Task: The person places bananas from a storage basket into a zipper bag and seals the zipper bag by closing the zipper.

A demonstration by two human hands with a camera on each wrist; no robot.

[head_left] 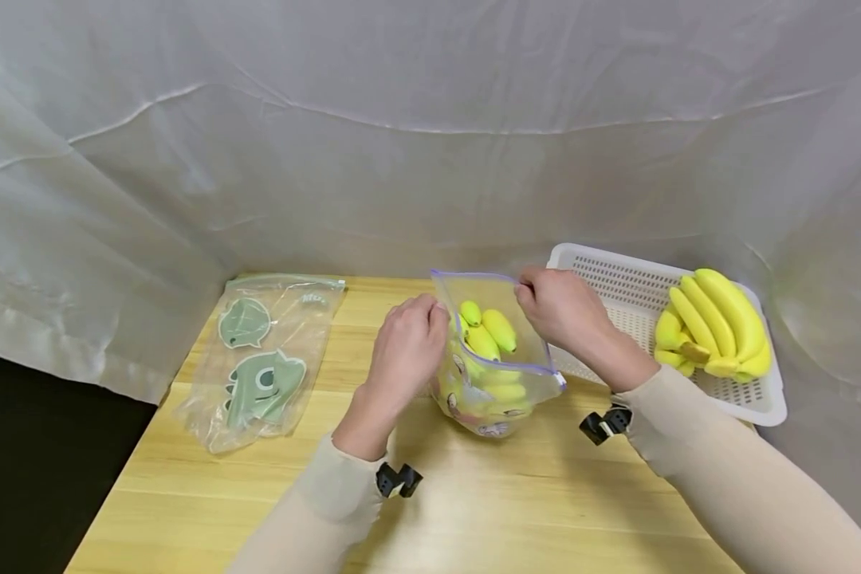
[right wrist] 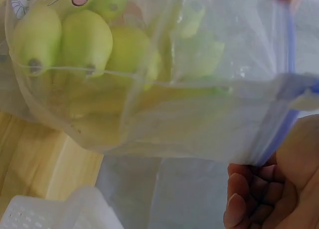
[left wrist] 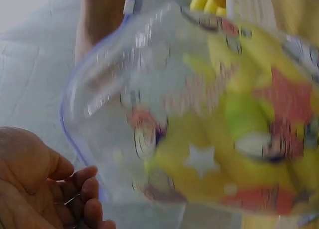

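Observation:
A clear zip bag (head_left: 454,399) with a purple zip edge and printed cartoon figures stands on the table, its mouth spread wide. Inside it lie several yellow-green bananas (head_left: 499,330), their tips showing through the opening. My left hand (head_left: 409,343) pinches the bag's left rim. On the far right rim, my right hand (head_left: 567,307) grips the purple edge between thumb and curled fingers. A white slider (head_left: 561,379) sits at the near right corner of the zip. In the left wrist view, red and white stars show on the bag's printed side.
To the right, a white perforated basket (head_left: 617,279) holds a bunch of yellow bananas (head_left: 725,323). At the left, a second clear zip bag (head_left: 308,351) with green cartoon prints lies flat on the wooden table (head_left: 473,510). Grey sheeting (head_left: 430,191) hangs behind.

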